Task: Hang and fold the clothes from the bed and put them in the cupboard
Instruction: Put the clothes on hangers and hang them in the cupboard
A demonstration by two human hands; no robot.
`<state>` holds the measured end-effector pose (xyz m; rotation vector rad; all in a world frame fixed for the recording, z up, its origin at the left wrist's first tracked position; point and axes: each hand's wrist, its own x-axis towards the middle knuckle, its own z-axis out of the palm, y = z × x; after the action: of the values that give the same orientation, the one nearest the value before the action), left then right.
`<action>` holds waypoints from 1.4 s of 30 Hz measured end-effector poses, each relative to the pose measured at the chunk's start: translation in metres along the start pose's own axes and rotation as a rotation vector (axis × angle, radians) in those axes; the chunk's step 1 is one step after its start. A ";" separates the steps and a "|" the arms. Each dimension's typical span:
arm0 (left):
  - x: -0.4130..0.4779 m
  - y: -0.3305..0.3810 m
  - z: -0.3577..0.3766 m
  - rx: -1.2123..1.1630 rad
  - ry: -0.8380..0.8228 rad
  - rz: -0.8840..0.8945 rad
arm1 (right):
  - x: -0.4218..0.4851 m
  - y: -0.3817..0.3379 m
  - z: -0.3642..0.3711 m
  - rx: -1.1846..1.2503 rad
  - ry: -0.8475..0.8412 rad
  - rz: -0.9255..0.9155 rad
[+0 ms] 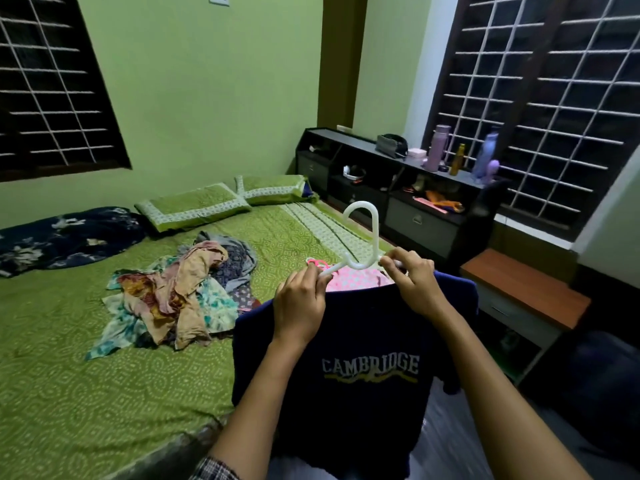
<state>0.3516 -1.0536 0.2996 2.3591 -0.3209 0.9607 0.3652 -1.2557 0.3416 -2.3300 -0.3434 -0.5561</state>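
While my left hand (300,301) and right hand (414,284) pinch the white hanger (364,233) with curled fingers (393,260), the blue shirt (346,344) hangs on it. Next, I think, it goes to the cupboard, which I cannot see.

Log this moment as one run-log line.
stage: hanging | left hand: grips white hanger | right hand: grips hanger | navy Cambridge T-shirt: on hanger | clothes pile: on bed

Clothes pile (180,292) crowds mid-bed; green sheet (86,393) nearer lies open.
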 end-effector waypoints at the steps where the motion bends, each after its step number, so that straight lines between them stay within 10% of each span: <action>1: -0.003 0.004 0.003 -0.003 -0.002 -0.004 | -0.002 0.005 -0.002 -0.047 -0.025 -0.017; 14: 0.014 0.013 0.088 -0.112 -0.146 -0.161 | 0.035 0.093 0.006 -0.203 -0.149 0.052; 42: 0.227 -0.198 0.396 -0.182 -0.517 -0.747 | 0.362 0.362 0.226 -0.107 -0.597 0.185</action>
<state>0.8195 -1.1268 0.1463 2.2364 0.2694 -0.0284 0.8888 -1.3263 0.1573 -2.5606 -0.3685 0.2297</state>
